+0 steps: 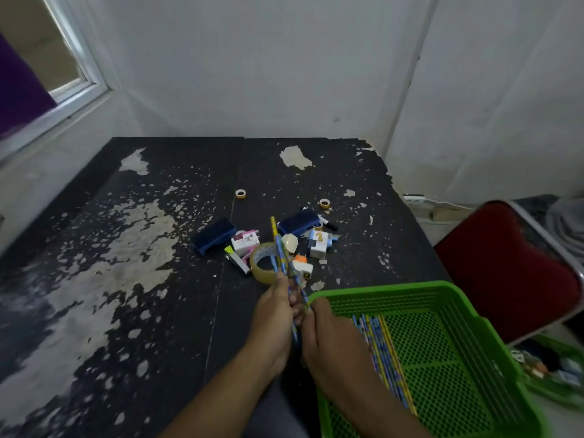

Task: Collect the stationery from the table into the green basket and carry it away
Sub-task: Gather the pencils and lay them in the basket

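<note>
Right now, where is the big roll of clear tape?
In the head view, the big tape roll sits on the table just beyond the left hand, partly behind the pencils it grips.

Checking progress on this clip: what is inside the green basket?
A bundle of patterned pencils lies on the mesh floor of the green basket. The right hand and forearm cover its near-left corner, so anything there is hidden.

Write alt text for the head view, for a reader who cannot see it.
A left hand grips patterned pencils beside a green basket holding more pencils; the right hand is close by. A tape roll and small stationery lie on the worn black table.
</note>
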{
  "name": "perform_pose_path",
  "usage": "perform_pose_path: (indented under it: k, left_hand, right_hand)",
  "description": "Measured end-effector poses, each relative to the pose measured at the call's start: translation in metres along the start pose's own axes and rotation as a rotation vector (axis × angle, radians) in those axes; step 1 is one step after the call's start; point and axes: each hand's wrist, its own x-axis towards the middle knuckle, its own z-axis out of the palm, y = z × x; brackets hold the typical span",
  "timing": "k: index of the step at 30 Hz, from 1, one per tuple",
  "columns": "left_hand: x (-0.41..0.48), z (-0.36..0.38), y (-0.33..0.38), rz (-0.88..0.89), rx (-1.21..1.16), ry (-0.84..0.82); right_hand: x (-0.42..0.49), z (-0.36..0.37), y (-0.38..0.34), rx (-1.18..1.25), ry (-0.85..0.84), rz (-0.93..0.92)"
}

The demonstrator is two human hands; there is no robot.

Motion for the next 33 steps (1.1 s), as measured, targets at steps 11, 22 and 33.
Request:
perform_pose_path:
  k: [11, 22, 33]
  left_hand:
    - [-0.054, -0.003, -0.036, 0.026, 0.332, -0.118]
    - [-0.080, 0.104, -0.136, -0.267, 0.085, -0.271]
    - [-0.062, 0.135, -0.169, -0.272, 0.188, -0.233]
  right_hand:
    - [-0.033, -0.038, 0.036, 0.229, -0.110, 0.006]
    - [-0.031, -0.108, 0.156, 0.757, -0.592, 0.475]
    - [-0.012, -0.101, 0.216, 0.814, -0.570, 0.658]
